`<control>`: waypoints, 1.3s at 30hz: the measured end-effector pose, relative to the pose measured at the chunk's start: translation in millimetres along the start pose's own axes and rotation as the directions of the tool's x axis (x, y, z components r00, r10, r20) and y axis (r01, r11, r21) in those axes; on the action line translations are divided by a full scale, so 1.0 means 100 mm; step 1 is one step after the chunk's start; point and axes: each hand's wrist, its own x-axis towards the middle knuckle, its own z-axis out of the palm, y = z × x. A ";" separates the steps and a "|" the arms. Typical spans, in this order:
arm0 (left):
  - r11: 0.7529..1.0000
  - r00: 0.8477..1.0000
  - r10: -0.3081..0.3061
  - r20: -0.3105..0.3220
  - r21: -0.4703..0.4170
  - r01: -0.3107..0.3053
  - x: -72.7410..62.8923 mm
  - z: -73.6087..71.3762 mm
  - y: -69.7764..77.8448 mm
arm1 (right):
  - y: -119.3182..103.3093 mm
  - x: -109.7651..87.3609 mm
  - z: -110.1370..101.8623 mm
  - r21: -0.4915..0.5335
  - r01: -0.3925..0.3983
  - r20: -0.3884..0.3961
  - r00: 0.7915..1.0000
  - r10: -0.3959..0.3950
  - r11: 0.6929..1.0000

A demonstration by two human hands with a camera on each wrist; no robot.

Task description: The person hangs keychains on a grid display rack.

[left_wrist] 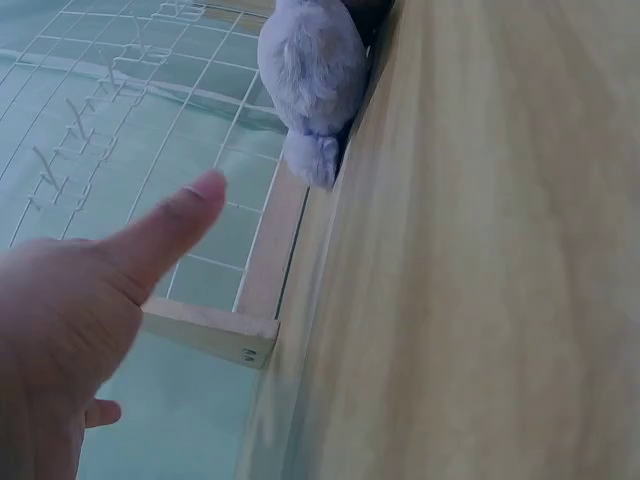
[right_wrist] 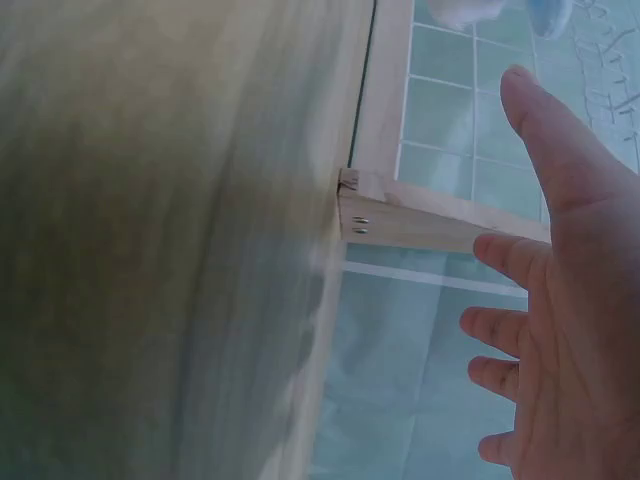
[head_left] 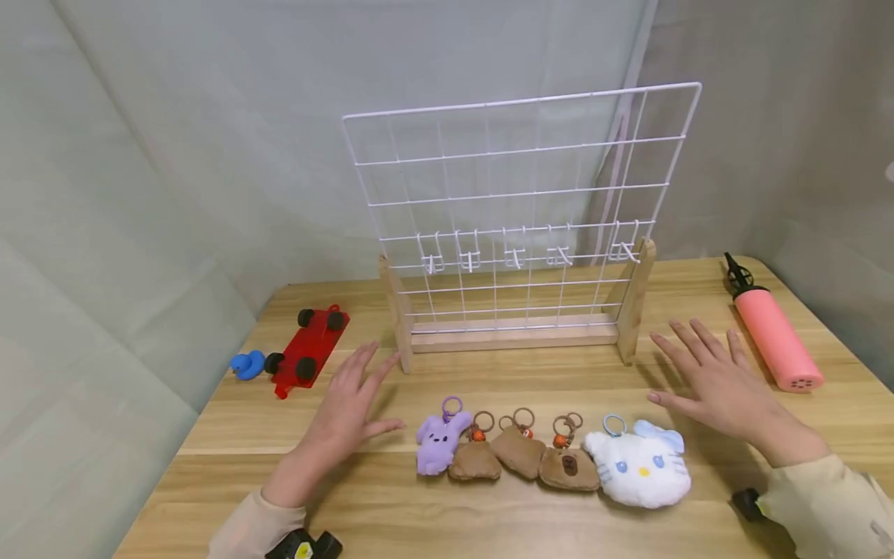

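My left hand [head_left: 349,407] is spread with nothing in it, left of a row of plush keychains. My right hand [head_left: 722,388] is likewise empty, its fingers apart, to the right of the row. From left to right lie a purple plush keychain [head_left: 438,444], a brown one [head_left: 475,461], another brown one [head_left: 518,452], a brown one with a dark snout [head_left: 569,470] and a white cat plush keychain [head_left: 639,470] with blue ears. Each has a ring at its top. Behind them stands a white wire grid rack [head_left: 520,192] on wooden feet, with several white hooks [head_left: 514,258] across it.
A red toy car [head_left: 310,347] shows its black wheels at the left, beside a blue rubber duck [head_left: 247,365]. On the right lies a pink hand pump [head_left: 777,338] with a black nozzle. Pale curtains [head_left: 209,155] hang behind the wooden table [head_left: 230,473].
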 end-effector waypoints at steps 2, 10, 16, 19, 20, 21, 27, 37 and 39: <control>0.999 1.000 -0.009 -0.018 -0.031 0.008 0.01 -0.01 0.01 | -0.01 0.00 -0.02 0.003 -0.001 -0.002 1.000 0.001 1.000; 0.952 0.990 -0.126 -0.062 -0.289 0.103 0.06 -0.05 0.06 | -0.09 0.04 -0.19 0.049 -0.002 0.035 0.999 0.000 0.999; 0.839 0.970 -0.238 -0.045 -0.513 0.182 0.08 -0.04 0.06 | -0.19 0.06 -0.28 0.124 -0.002 0.075 0.997 -0.007 0.992; 0.771 0.961 -0.273 -0.051 -0.609 0.186 0.09 -0.02 0.06 | -0.22 0.06 -0.32 0.153 0.006 0.060 0.998 -0.015 0.988; 0.750 0.957 -0.284 -0.055 -0.634 0.186 0.09 -0.01 0.05 | -0.23 0.06 -0.32 0.159 0.008 0.053 0.998 -0.016 0.987; 0.731 0.954 -0.293 -0.062 -0.658 0.182 0.10 0.00 0.05 | -0.24 0.07 -0.33 0.168 0.011 0.050 0.999 -0.019 0.986; 0.658 0.935 -0.344 -0.092 -0.733 0.170 0.15 0.05 0.03 | -0.28 0.08 -0.38 0.197 0.032 0.038 0.998 -0.040 0.980; 0.588 0.911 -0.401 -0.095 -0.789 0.177 0.25 0.11 0.02 | -0.31 0.12 -0.33 0.200 0.115 -0.050 0.993 -0.107 0.973; 0.577 0.909 -0.406 -0.098 -0.798 0.172 0.28 0.12 0.03 | -0.32 0.12 -0.32 0.215 0.114 -0.046 0.993 -0.107 0.970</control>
